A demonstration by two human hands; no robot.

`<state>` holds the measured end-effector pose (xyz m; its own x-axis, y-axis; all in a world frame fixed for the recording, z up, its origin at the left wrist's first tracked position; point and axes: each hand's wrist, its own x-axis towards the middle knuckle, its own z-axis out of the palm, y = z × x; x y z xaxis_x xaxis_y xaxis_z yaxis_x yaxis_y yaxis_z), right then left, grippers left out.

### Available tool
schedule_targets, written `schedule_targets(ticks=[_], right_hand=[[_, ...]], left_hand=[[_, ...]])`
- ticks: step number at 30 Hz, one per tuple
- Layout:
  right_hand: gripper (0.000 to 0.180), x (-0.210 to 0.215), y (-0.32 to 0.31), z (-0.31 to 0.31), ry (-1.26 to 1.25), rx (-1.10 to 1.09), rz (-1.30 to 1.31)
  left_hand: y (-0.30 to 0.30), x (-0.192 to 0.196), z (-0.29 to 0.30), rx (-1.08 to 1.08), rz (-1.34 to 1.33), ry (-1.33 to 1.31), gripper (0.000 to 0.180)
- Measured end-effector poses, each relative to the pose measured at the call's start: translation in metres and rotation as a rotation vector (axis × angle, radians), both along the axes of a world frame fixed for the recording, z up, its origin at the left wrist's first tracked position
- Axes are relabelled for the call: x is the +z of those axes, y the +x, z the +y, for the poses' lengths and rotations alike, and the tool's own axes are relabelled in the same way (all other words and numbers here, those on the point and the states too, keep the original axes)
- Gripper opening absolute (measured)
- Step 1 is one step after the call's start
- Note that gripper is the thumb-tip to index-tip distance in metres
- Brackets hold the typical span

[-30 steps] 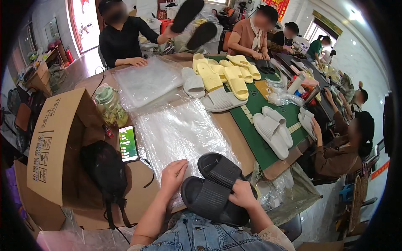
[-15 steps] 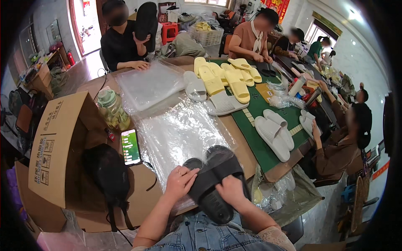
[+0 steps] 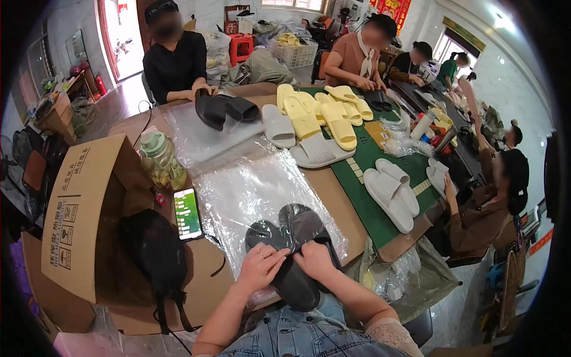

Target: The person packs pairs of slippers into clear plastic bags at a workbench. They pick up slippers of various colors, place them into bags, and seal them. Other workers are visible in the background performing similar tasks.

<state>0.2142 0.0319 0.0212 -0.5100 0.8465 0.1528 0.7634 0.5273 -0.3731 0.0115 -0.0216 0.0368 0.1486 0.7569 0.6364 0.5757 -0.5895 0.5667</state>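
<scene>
At the left of the table [image 3: 205, 279], an open cardboard box [image 3: 71, 220] is lying on its side, and a black bag [image 3: 153, 250] is resting at its opening. Just to the right, a lidded jar [image 3: 162, 166] is standing upright beyond a phone [image 3: 188, 214], which is lying screen up. Next, a clear plastic bag [image 3: 244, 184] is lying before the person; its film is covering the far ends of a pair of black slippers [image 3: 300, 288]. The left hand [image 3: 262, 266], its grip closing on the film, is pressing near the slippers' middle. Beside it, the right hand [image 3: 316, 260] is grasping the slippers; whether it is also pinching film cannot be told. Farther right, yellow slippers [image 3: 339, 128] are lying piled, and grey slippers [image 3: 389, 199] are resting on a green mat [image 3: 357, 199].
</scene>
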Motion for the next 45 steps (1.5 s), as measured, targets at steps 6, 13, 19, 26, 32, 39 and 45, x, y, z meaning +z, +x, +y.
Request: schedule_targets(ticks=[6,13,19,26,32,39,45], right_hand=[[0.026,-0.002,-0.003,0.018,0.028,0.035,0.066],[0.018,-0.015,-0.016,0.013,0.077,0.102,0.084],[0.017,-0.022,-0.031,0.010,0.119,0.110,0.122],[0.026,-0.018,-0.026,0.020,0.224,-0.057,0.049],[0.027,-0.014,-0.026,0.010,0.117,-0.029,-0.047],[0.028,-0.018,-0.036,0.017,0.223,-0.039,0.091],[0.027,-0.007,-0.047,0.038,0.187,-0.170,0.073]], left_hand=[[0.003,0.001,-0.004,-0.050,-0.008,0.020,0.029],[0.001,0.003,-0.004,-0.047,0.032,0.038,0.031],[0.001,0.006,-0.005,0.010,0.008,0.065,0.030],[0.002,0.003,-0.005,-0.091,-0.078,0.032,0.030],[0.001,0.009,-0.005,-0.113,-0.078,0.002,0.027],[-0.006,0.009,-0.007,-0.356,-0.301,-0.232,0.026],[-0.016,0.004,-0.007,-0.503,-0.538,-0.384,0.023]])
